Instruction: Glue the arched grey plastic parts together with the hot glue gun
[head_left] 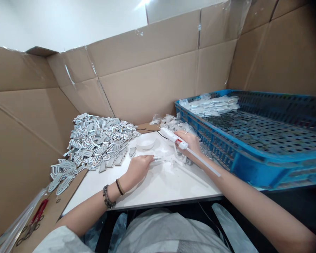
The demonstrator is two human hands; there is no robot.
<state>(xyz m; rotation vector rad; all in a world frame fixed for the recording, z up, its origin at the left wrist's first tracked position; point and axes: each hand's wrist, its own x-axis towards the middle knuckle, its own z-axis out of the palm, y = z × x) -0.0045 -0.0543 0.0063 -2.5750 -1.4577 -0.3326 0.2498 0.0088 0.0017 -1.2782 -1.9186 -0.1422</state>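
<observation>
My right hand (191, 141) is wrapped round a white hot glue gun (171, 136) with a red mark; a long clear glue stick (204, 162) sticks out of its back end along my forearm. Over the white board, my left hand (140, 168) pinches a small grey-white piece (157, 159), too small to make out fully. Just beyond lies a shallow white dish (145, 142). One loose grey tag-shaped piece (132, 151) rests left of the dish, beside a large heap of similar grey and white pieces (97, 140).
A blue plastic crate (231, 158) stands at the right, with bagged white pieces (213, 105) inside. Clear plastic bags (173, 123) lie beside it. Red-handled scissors (38, 214) lie at the lower left. Tall cardboard walls (147, 70) enclose the board. A dark cord (152, 130) runs behind the dish.
</observation>
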